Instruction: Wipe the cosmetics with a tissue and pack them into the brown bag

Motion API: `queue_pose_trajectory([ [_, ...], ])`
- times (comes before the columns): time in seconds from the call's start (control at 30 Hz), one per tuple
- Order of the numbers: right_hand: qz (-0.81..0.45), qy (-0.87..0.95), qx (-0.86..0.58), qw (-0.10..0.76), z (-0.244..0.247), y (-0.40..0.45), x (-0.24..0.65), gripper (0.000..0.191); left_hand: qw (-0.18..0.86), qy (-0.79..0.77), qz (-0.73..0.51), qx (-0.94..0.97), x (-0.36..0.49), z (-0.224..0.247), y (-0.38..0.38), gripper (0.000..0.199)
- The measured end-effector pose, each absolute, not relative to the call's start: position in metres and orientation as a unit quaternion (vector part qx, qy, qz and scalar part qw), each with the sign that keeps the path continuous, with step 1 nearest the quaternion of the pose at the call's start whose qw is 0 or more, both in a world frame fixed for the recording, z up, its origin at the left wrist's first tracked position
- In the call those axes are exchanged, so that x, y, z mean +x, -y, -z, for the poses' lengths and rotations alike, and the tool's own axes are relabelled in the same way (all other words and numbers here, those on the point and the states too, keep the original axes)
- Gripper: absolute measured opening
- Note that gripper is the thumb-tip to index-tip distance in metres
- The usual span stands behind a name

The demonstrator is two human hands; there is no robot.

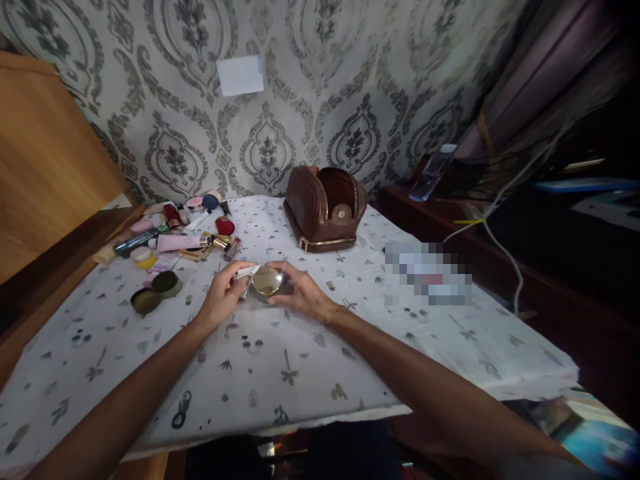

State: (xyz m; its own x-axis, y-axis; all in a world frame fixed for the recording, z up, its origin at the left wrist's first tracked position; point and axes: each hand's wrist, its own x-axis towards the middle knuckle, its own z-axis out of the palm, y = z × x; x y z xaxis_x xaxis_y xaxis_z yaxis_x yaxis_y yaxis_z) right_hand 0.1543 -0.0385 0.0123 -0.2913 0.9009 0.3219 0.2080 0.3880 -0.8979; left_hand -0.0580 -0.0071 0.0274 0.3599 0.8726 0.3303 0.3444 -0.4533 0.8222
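Note:
My right hand [303,291] grips a round, shiny, gold-rimmed cosmetic container [267,283] by its right side, above the cloth in the middle. My left hand [225,291] is closed around a crumpled white tissue [246,272], right beside the container's left edge. Whether the tissue touches the container I cannot tell. An open round compact [167,284], dark inside, lies to the left of my left hand. Behind my hands stands a brown cosmetic bag [320,212] with its zipped top open. A pink tube [179,243] and a lipstick [233,250] lie nearby.
Several cosmetics are spread at the back left, among them a red round case [225,225] and a yellow jar [143,257]. A pixelated item [428,275] lies on the patterned cloth [310,367] at the right. Beyond it are a plastic bottle [433,173] and a white cable [505,257].

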Motion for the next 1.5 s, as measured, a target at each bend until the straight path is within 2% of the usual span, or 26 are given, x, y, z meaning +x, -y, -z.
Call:
queue_pose_trajectory([
  [0.1,-0.401,0.692,-0.403,0.445,-0.008,0.039,0.153,0.092,0.36,-0.393,-0.39,0.751,-0.06,-0.029,0.005,0.033],
  [0.17,-0.402,0.676,-0.435,0.438,-0.004,0.036,0.151,0.098,0.371,-0.388,-0.39,0.748,-0.06,-0.028,0.004,0.033],
  [0.33,-0.346,0.719,-0.438,0.413,-0.008,0.035,0.151,0.055,0.388,-0.394,-0.396,0.733,-0.058,-0.027,0.004,0.033],
  [0.4,-0.366,0.728,-0.42,0.4,-0.013,0.037,0.152,0.05,0.398,-0.391,-0.398,0.728,-0.057,-0.028,0.005,0.034],
  [0.53,-0.41,0.716,-0.419,0.379,-0.017,0.041,0.155,0.05,0.403,-0.397,-0.388,0.728,-0.056,-0.032,0.009,0.036],
  [0.63,-0.402,0.704,-0.428,0.4,-0.016,0.041,0.155,0.055,0.401,-0.394,-0.392,0.728,-0.057,-0.032,0.008,0.037],
  [0.77,-0.342,0.711,-0.434,0.435,-0.016,0.039,0.157,0.063,0.406,-0.386,-0.391,0.731,-0.058,-0.029,0.006,0.04],
  [0.97,-0.242,0.766,-0.418,0.425,-0.013,0.036,0.162,0.072,0.417,-0.389,-0.391,0.723,-0.058,-0.032,0.009,0.039],
  [1.1,-0.214,0.787,-0.395,0.423,-0.007,0.035,0.162,0.072,0.412,-0.389,-0.391,0.725,-0.058,-0.034,0.009,0.039],
  [1.33,-0.265,0.789,-0.368,0.415,-0.005,0.035,0.162,0.071,0.403,-0.379,-0.396,0.733,-0.06,-0.032,0.007,0.038],
  [1.5,-0.221,0.798,-0.38,0.413,-0.012,0.036,0.164,0.067,0.39,-0.383,-0.38,0.746,-0.059,-0.032,0.008,0.038],
])
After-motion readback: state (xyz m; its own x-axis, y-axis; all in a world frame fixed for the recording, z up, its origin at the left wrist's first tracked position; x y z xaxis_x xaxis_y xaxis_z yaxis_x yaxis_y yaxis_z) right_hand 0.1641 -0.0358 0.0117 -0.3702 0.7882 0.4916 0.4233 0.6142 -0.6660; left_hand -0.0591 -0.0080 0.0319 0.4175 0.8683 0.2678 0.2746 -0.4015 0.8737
